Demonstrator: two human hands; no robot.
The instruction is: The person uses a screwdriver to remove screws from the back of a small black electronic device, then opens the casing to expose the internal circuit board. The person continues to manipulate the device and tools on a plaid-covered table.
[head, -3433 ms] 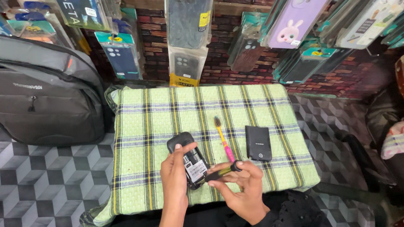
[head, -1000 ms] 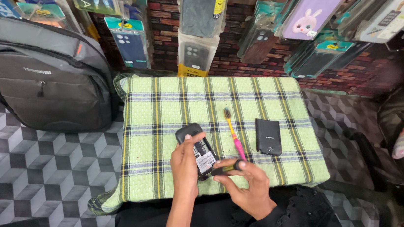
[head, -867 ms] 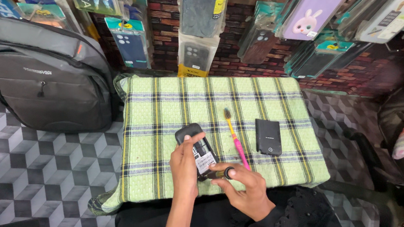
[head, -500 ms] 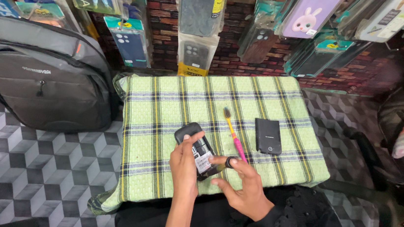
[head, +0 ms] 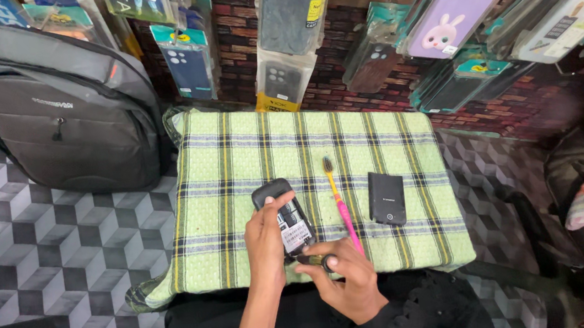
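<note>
Left hand (head: 265,239) gripping the small black phone (head: 285,216) back-up, steadying it against the bench (head: 235,162); right hand (head: 342,280) pinching a small dark part (head: 313,260) at its near end. Toothbrush (head: 339,202) lying just beside.

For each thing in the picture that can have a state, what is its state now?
Small phone: back cover off, held in left hand.
Right hand: fingers at the phone's lower end.
Toothbrush: lying flat on the checked cloth.
Black cover: lying flat, untouched.
Backpack: zipped, leaning upright.
</note>
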